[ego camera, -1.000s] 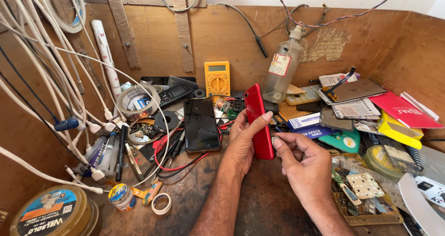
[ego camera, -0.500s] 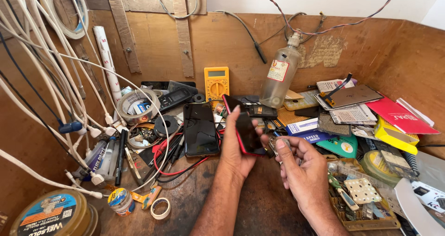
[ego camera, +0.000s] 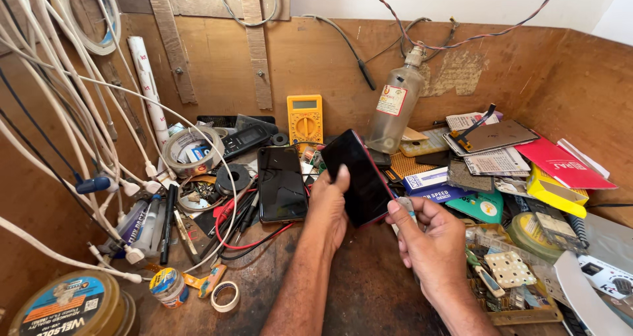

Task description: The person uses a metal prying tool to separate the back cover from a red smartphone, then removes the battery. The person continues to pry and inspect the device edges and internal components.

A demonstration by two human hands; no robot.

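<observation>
Wooden panels back and flank a cluttered brown table (ego camera: 369, 290), strewn with white cables (ego camera: 59, 118) at the left and tools and papers across the rest. Head view: the left hand (ego camera: 328, 207) grips a red-edged phone (ego camera: 356, 178), thumb on the dark screen and fingers behind the body, so the phone stands tilted above the table near the middle of the scene. The right hand (ego camera: 432, 244) is closed in a pinch on a small pale tool (ego camera: 407, 207), whose tip sits just beside the phone's lower right edge; whether it touches the edge cannot be told. A second black phone (ego camera: 281, 183) lies flat on the table just left of the left hand. Behind them stand a yellow multimeter (ego camera: 305, 117) and a clear glass bottle (ego camera: 394, 110) against the back panel. A tape roll (ego camera: 193, 150) lies at the left, and a red booklet (ego camera: 565, 164) rests on papers at the right. Judged risks: a one-handed grip may let the phone slip onto hard clutter; a tool forced at the seam could crack the glass; a swung elbow could topple the bottle.
</observation>
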